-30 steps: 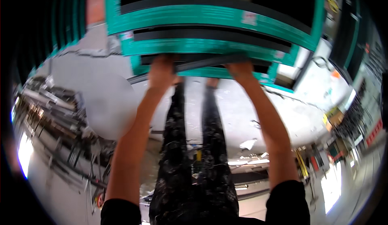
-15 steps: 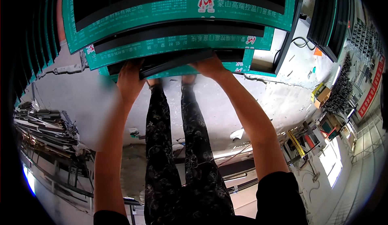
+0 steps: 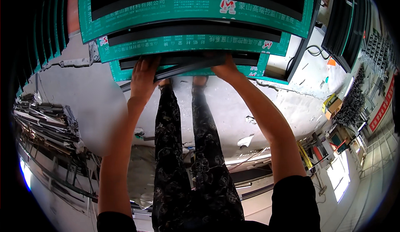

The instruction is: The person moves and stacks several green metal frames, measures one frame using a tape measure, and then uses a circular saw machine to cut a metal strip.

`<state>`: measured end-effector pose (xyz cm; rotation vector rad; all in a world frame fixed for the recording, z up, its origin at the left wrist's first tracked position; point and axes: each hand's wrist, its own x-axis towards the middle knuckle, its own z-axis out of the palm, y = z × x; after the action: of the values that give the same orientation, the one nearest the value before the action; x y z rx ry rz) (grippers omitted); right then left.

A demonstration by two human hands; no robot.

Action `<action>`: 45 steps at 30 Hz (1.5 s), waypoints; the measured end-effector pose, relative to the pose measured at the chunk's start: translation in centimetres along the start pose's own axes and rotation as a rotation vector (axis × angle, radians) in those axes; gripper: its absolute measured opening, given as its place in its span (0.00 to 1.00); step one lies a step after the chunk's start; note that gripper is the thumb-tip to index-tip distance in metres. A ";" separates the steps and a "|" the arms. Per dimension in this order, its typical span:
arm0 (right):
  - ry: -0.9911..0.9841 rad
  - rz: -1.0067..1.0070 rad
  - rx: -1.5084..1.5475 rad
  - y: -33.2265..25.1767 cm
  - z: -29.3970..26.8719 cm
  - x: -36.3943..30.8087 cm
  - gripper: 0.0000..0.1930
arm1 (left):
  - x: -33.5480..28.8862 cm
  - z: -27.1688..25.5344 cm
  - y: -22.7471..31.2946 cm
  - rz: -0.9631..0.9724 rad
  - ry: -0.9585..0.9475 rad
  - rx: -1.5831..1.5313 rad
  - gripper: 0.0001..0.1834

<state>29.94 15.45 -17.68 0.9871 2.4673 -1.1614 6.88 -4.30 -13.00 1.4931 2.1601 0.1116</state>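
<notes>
A long dark grey profile strip (image 3: 183, 68) slants between my hands, its right end higher in the picture. My left hand (image 3: 143, 77) is closed round it, and a short length sticks out past that hand's left side. My right hand (image 3: 226, 70) grips the strip near its other end; those fingertips are partly hidden behind it. Directly beyond lie several black window frames faced with green printed film, overlapping in steps: a near one (image 3: 260, 70), a middle one (image 3: 154, 47) and a large top one (image 3: 183, 12). The strip passes just in front of the nearest frame.
Upright green-edged frames (image 3: 46, 36) stand at the left, black profiles (image 3: 346, 27) at the right. A pile of scrap strips (image 3: 46, 123) lies on the left floor. A cardboard box (image 3: 333, 107) sits at right beside bundled profiles (image 3: 351, 94). My feet stand close to the frames.
The strip has shifted, and its left end now shows beyond my left hand. Both hands keep their grip. The whole view has slid slightly, with the frames appearing further right.
</notes>
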 end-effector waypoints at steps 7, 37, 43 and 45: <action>0.159 -0.224 -0.242 0.0 0.3 -1.2 0.23 | -0.9 2.4 -0.9 0.084 0.115 0.080 0.52; 0.233 -0.407 -0.021 -24.3 -8.7 -13.7 0.21 | -10.4 -12.4 5.2 -0.063 -0.395 -0.202 0.17; -0.223 -0.181 -0.206 -26.6 -7.8 -12.3 0.26 | -10.9 -16.7 6.7 0.076 -0.416 -0.203 0.12; -0.218 -0.186 -0.139 -27.2 -7.8 -12.2 0.21 | -11.4 -17.0 5.5 0.117 -0.337 -0.197 0.12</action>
<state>21.35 3.15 9.19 0.5711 2.4621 -1.0694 6.99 -8.67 7.70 1.4110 1.7444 0.1011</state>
